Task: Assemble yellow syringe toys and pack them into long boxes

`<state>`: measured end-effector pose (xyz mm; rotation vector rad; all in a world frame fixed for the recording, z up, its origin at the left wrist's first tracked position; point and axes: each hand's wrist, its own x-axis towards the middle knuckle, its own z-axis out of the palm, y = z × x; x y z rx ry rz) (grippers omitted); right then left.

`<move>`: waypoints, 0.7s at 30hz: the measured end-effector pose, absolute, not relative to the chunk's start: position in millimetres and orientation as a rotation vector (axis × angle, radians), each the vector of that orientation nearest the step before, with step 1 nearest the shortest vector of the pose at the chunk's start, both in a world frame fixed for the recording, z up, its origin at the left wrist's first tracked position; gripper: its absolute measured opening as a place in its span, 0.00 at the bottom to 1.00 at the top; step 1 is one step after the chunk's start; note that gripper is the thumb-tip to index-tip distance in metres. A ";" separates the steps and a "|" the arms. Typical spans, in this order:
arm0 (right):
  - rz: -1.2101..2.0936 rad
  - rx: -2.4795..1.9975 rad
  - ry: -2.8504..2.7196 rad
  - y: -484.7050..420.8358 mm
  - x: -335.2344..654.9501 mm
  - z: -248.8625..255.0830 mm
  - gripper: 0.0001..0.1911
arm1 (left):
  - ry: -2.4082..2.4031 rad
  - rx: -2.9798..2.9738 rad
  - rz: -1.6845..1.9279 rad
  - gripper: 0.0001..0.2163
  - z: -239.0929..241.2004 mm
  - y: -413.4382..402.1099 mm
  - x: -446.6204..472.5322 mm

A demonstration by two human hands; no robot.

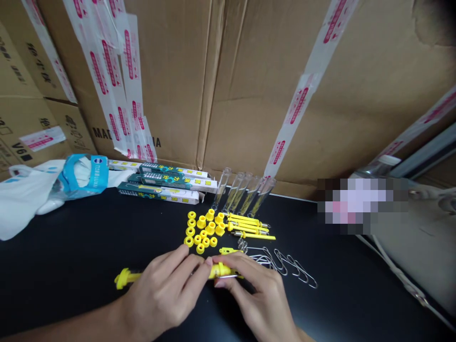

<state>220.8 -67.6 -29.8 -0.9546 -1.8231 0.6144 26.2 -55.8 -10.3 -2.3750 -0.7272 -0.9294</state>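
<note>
Both hands low on the black table point(71, 256), meeting in the middle; left hand point(164, 294) closed around the long yellow assembly point(219, 270), fingers wrapped over its middle part, yellow end cap point(123, 278) sticking out to the left; right hand point(256, 292) pinching the other end of the same assembly between thumb and fingertips, just beside a thin metal piece there

Probably a fitting or pushing-together step; best done with the left grip firm and steady, the right fingers pushing straight along the axis, not at an angle; small parts slippery, so short pressure better than force; good to hold the piece just above the table, away from the loose parts behind

Just behind the hands: a cluster of small yellow caps point(201, 232), several yellow rods point(249, 225) with metal tips, a group of wire hooks point(285, 263), one small spring point(242, 244); further back five clear tubes point(245, 194) leaning on the cardboard boxes point(249, 95)

Writing: three long teal-and-white packages point(167, 183) with yellow squares and Asian characters, too small to read; "MAD" and "IA" on the big box, middle hidden by printed tape strips point(124, 80) with red text, not legible; "V6" on the box at left; blue label on a white plastic bag point(28, 199), letters blurred; one area at right pixelated
</note>
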 end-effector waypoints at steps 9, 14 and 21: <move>0.976 -1.044 -1.756 -58.7 227.5 -27.3 0.15 | -0.746 -2.446 -0.941 0.11 -14.8 -46.8 24.3; 1.308 -0.965 -1.414 -54.0 226.4 -28.0 0.21 | -0.720 -2.481 -0.916 0.10 -13.4 -46.0 23.3; 1.365 -0.961 -1.221 -48.6 221.0 -24.9 0.22 | -0.678 -2.543 -0.989 0.11 -12.3 -50.0 26.0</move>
